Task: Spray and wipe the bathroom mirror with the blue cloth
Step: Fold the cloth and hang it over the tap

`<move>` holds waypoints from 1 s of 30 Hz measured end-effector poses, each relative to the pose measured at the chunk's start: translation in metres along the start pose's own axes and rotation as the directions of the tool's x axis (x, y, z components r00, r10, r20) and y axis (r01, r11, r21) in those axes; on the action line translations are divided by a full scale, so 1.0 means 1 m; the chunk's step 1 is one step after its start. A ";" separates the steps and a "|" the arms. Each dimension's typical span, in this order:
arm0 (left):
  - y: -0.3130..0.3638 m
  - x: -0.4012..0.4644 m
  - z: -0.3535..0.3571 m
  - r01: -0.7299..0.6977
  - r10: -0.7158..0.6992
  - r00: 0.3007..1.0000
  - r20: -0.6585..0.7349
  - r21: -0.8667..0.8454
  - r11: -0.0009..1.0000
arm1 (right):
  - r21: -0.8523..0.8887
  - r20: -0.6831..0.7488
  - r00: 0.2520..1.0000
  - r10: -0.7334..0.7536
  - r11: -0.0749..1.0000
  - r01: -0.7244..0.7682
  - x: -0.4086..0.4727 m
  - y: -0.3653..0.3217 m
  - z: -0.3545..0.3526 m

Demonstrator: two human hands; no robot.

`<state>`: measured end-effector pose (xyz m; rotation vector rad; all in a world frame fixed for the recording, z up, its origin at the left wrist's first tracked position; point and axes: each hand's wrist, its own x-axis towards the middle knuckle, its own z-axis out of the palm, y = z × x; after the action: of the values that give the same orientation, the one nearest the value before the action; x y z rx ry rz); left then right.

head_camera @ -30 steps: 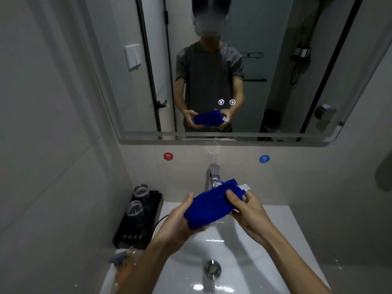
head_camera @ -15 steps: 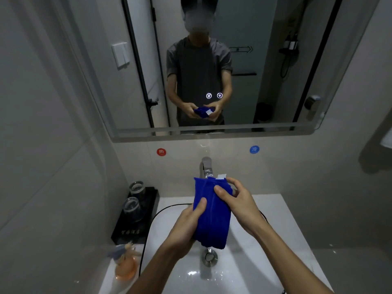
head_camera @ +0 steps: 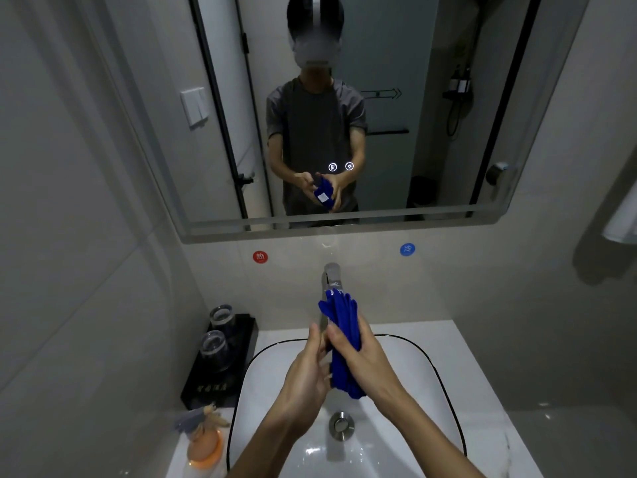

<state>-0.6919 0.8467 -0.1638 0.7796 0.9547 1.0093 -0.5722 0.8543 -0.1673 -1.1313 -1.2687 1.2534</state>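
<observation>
Blue cloth (head_camera: 341, 343) is hanging bunched up above the sink (head_camera: 406, 381), in front of the tap (head_camera: 331, 276). The right hand (head_camera: 362, 357) is wrapping its grip around the cloth. The left hand (head_camera: 305, 370) is staying flat against it with straight fingers. The mirror (head_camera: 431, 108) is hanging above the sink.

A deep blue cloth (head_camera: 341, 343) is held between the hands. Beneath them a white sink (head_camera: 406, 381) is edged by a thin black line. To their left a black tray (head_camera: 238, 353) and an orange bottle (head_camera: 205, 446) are seen. Above them, red (head_camera: 260, 257) and blue (head_camera: 407, 249) stickers are seen.
</observation>
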 end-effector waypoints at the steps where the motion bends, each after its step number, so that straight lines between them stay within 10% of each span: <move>1: -0.001 0.000 -0.001 -0.003 0.003 1.000 -0.005 0.037 0.999 | 0.028 -0.012 1.000 0.016 0.999 -0.016 0.000 0.001 0.000; 11: 0.007 0.000 0.002 -0.091 0.100 0.994 -0.050 0.164 0.982 | 0.264 -0.141 0.967 0.214 0.949 -0.171 0.005 0.000 -0.009; 22: 0.001 0.004 -0.002 -0.055 0.056 0.998 -0.011 0.072 0.996 | 0.224 -0.069 0.982 0.174 0.962 -0.154 0.002 -0.012 -0.007; 30: 0.014 0.002 -0.041 -0.075 0.072 0.991 -0.117 -0.017 0.997 | 0.508 0.049 0.933 0.356 0.796 -0.330 0.012 -0.015 -0.023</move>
<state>-0.7341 0.8572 -0.1685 0.7490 1.0187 1.1376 -0.5496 0.8677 -0.1520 -1.0099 -0.6330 1.6983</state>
